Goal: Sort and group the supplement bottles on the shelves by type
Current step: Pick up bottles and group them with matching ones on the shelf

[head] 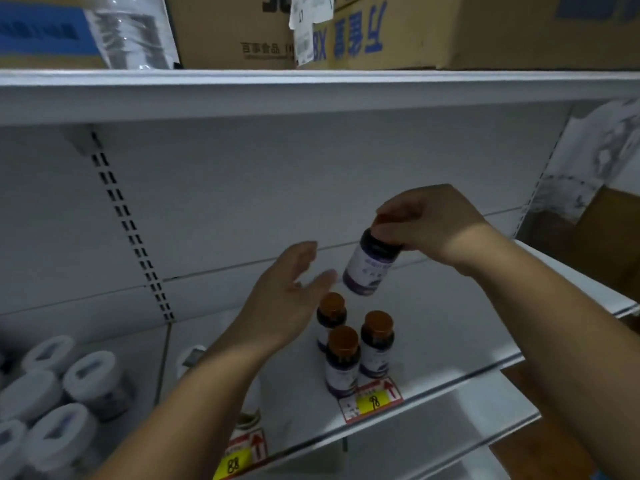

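My right hand (427, 225) grips the orange cap of a dark supplement bottle (369, 268) with a purple-and-white label and holds it tilted in the air above the white shelf (450, 344). Below it three matching orange-capped bottles (341, 358) stand upright in a tight group on the shelf. My left hand (287, 299) hovers just left of them, fingers straight and spread, holding nothing. Several white-lidded jars (59, 393) stand grouped at the far left of the same shelf.
One white-capped bottle (190, 355) is partly hidden behind my left forearm. Price tags (374, 400) sit on the shelf's front edge. Cardboard boxes (235, 29) and a plastic-wrapped pack fill the shelf above. A slotted upright (128, 223) runs down the back panel.
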The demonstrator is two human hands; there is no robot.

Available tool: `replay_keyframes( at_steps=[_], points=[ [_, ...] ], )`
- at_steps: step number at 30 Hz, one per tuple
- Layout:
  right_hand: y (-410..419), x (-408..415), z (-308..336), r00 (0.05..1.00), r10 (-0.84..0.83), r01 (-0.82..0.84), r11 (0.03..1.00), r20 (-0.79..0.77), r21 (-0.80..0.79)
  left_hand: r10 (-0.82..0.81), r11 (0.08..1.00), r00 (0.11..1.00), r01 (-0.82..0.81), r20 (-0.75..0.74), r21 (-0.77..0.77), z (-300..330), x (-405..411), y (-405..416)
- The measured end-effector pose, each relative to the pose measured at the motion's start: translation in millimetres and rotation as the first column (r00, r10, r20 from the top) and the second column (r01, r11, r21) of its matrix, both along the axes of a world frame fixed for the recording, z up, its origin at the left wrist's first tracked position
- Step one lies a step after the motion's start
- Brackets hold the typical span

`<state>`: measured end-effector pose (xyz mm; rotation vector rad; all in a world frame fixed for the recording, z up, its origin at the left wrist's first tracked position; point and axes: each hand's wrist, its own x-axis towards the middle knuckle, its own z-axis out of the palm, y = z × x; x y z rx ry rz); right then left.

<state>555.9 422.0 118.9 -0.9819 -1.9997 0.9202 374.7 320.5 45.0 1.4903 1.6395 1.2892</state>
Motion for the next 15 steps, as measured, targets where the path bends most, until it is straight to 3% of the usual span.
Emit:
replay_keyframes(
  at_steps=[3, 7, 10, 13, 15],
  points=[
    [30.7, 9.0, -23.6, 0.999, -0.034, 0.032, 0.993, -0.015, -0.118, 0.137, 0.990, 0.991, -0.137, 0.006, -0.043, -15.9, -1.7, 2.5],
    [51.9, -3.6, -67.2, 0.969, 0.031, 0.014, 0.984, 0.244, -0.180, 0.148, 0.982, 0.987, -0.155, -0.070, -0.110, -35.0, -0.1, 0.8],
    [53.3, -13.2, -91.8, 0.930, 0.127, -0.036, 0.966, 0.344, -0.258, 0.162, 0.978, 0.985, -0.169, -0.065, -0.125, -38.6, -3.5, -0.4],
    [50.9, -17.5, -108.0, 0.900, 0.162, -0.068, 0.969, 0.405, -0.236, 0.167, 0.973, 0.984, -0.174, -0.054, -0.151, -35.8, -7.3, -7.1],
    [47.7, -20.8, -115.0, 0.861, 0.137, -0.092, 0.989, 0.490, -0.115, 0.218, 0.966, 0.976, -0.218, -0.015, -0.140, -28.3, -11.0, -15.0]
  ],
)
